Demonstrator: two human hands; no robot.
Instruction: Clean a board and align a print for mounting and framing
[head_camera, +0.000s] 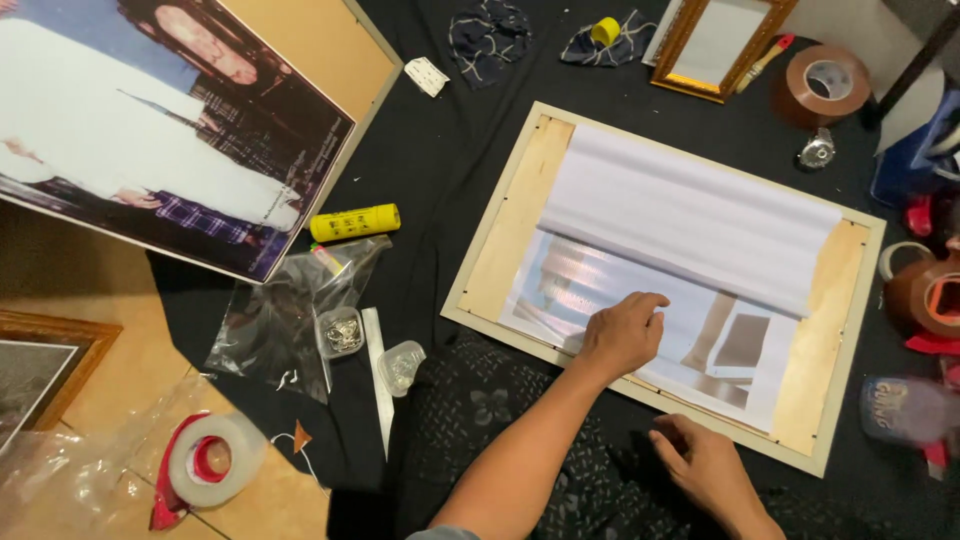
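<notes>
A person is kneeling over a black cloth (470, 190) spread on the floor, working on the back of a pale wooden frame (505, 225) that is lying face down and slightly skewed. A large printed sheet (690, 215) is lying inside the frame, its upper part curling over in a white roll while the lower part is lying flat and showing a pale picture.

The left hand (622, 333) is pressing down on the flat lower part of the sheet, fingers bent and knuckles raised, fingertips touching the paper and grasping nothing. The right hand (708, 468) is resting at the frame's near edge, fingers curled loosely toward the wood; I cannot tell whether it is pinching anything.

To the left of the frame, a yellow glue stick (354, 222) is lying on the cloth beside a crumpled clear plastic bag (275, 320). Just below it, 2 small clear tubs (341, 332) are sitting either side of a clear ruler (378, 375), one of them holding metal clips. A roll of tape in a red dispenser (205, 462) is lying on the tiled floor. A big mounted portrait print (170, 130) is leaning at the upper left. A roll of brown tape (822, 85) and a gold frame (715, 45) are sitting beyond the work, at the top right.
</notes>
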